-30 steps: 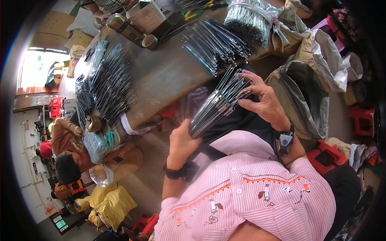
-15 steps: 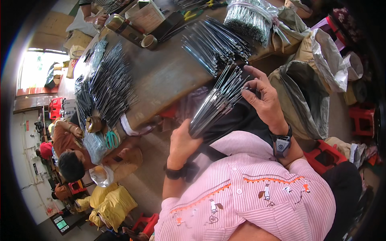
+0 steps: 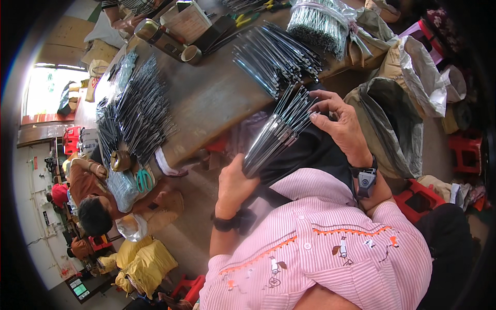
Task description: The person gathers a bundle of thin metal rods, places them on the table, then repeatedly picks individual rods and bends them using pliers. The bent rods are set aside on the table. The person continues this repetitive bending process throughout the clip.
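A bundle of thin metal rods with small looped ends (image 3: 276, 129) is held slanting over my lap, just off the table's near edge. My left hand (image 3: 235, 183) is wrapped round its lower part. At its fanned-out upper end is my right hand (image 3: 336, 121), thumb and fingertips pinched together at the tip of a rod. The fingertips partly hide which rod it is. More dark metal rods (image 3: 279, 57) lie side by side on the table (image 3: 217, 98) just beyond the bundle.
A tied bundle of silvery rods (image 3: 318, 26) stands at the far right. Dark rods (image 3: 142, 103) are heaped at left, beside teal-handled scissors (image 3: 144, 180). A thermos (image 3: 150, 31) and a cup (image 3: 191, 54) stand farther back. An open sack (image 3: 390, 121) is at right; co-workers sit left and far.
My right hand has shifted slightly left and down, its raised index finger now curled in toward the rod tips. My left hand keeps its hold.
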Motion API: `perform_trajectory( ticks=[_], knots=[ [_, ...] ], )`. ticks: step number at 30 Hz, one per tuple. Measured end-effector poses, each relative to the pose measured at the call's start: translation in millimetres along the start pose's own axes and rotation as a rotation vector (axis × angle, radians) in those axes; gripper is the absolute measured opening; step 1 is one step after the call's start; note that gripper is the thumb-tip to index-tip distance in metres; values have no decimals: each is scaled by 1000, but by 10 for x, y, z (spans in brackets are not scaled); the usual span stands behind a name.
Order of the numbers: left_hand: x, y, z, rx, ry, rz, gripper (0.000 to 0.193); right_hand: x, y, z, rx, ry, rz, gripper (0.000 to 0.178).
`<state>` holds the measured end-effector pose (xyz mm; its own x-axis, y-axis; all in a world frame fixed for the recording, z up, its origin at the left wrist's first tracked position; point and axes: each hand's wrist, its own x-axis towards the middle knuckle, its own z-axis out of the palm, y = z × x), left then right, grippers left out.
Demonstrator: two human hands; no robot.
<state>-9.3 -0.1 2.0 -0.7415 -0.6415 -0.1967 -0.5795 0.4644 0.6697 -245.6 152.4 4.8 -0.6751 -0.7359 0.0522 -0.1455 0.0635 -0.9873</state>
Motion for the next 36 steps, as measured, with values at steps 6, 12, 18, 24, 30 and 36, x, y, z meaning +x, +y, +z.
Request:
perform_trajectory(
  ticks=[6, 12, 18, 24, 30, 36],
  knots=[
    [6, 3, 9, 5, -20, 0, 27, 13, 29, 27, 52, -49, 23, 22],
    [2, 42, 23, -48, -13, -1, 27, -14, 25, 114, 242, 39, 70, 14],
    [20, 86, 28, -79, -15, -5, 27, -25, 13, 184, 334, 94, -1, 14],
    [29, 70, 32, -70, 1, -31, 27, -92, 24, 197, -133, 330, -279, 15],
    [23, 65, 56, -72, -2, -25, 27, -99, 41, 233, -330, 302, -397, 13],
    [18, 61, 61, -46, -12, -33, 29, -120, 48, 216, -389, 298, -379, 13]
  ],
)
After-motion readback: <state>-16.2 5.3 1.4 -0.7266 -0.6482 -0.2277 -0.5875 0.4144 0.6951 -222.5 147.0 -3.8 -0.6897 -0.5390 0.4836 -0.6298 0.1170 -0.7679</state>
